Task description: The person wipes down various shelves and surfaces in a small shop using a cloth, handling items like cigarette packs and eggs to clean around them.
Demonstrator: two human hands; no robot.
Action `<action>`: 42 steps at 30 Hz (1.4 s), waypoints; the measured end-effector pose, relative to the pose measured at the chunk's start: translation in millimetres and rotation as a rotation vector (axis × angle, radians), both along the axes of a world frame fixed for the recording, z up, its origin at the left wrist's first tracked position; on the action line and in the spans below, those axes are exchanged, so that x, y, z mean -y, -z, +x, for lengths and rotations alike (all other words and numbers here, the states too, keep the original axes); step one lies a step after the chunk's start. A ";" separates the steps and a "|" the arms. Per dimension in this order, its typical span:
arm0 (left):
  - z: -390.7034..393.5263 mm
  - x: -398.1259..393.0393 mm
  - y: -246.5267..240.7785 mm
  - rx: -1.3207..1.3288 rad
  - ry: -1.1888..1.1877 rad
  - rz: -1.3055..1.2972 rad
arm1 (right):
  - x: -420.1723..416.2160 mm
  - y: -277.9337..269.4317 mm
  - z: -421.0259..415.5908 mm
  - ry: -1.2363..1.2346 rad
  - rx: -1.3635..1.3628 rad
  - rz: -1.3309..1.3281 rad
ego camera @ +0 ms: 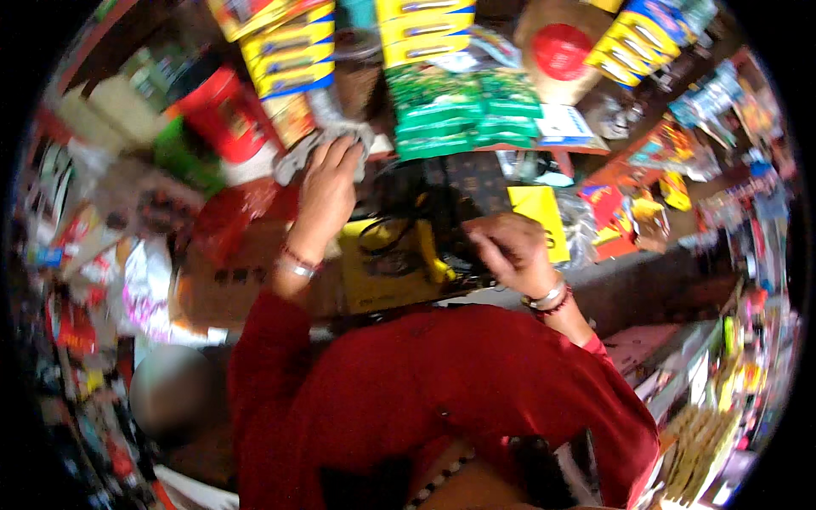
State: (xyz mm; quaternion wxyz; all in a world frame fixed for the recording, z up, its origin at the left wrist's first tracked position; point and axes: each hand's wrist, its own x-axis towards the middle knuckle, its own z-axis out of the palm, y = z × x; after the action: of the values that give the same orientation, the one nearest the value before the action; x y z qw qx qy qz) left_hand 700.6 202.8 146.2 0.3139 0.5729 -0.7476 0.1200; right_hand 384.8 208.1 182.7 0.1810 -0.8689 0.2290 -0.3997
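My left hand [328,185] reaches forward to the shelf edge, its fingers bent over a crumpled grey cloth [298,159]. Green packets [440,118] in a stack lie on the shelf to the right of that cloth. My right hand [517,250] is lower down, with its fingers curled, and blur hides whether anything is in them. A yellow card [539,213] is just beyond it. Between my hands are a brown-yellow carton [382,280] and dark cord-like loops [376,239].
Yellow-and-blue strips of carded goods [426,32] hang above the shelf. A red container [226,115] stands at the left, above a red plastic bag [226,220]. A brown cardboard box [223,280] lies before me. Goods crowd both sides.
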 end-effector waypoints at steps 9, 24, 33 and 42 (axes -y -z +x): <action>18.4 -17.2 -13.3 -0.030 -0.046 0.037 | 18.1 -9.2 0.2 -0.016 -0.010 -0.051; 63.6 -47.8 -10.8 -0.087 -0.270 0.052 | 28.1 -5.8 -12.7 0.000 -0.001 0.180; -106.3 -1.7 -66.5 -1.128 0.568 0.321 | 31.5 -44.2 27.7 -0.044 0.068 0.004; -150.8 107.1 -150.9 -0.552 0.575 0.250 | 166.1 -40.8 -49.3 0.236 0.783 0.323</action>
State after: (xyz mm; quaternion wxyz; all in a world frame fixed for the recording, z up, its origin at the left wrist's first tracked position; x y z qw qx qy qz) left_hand 549.7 95.7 297.1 0.4513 0.3852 -0.7736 -0.2224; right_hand 335.5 41.9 223.5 0.3409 -0.5803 0.3005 -0.6759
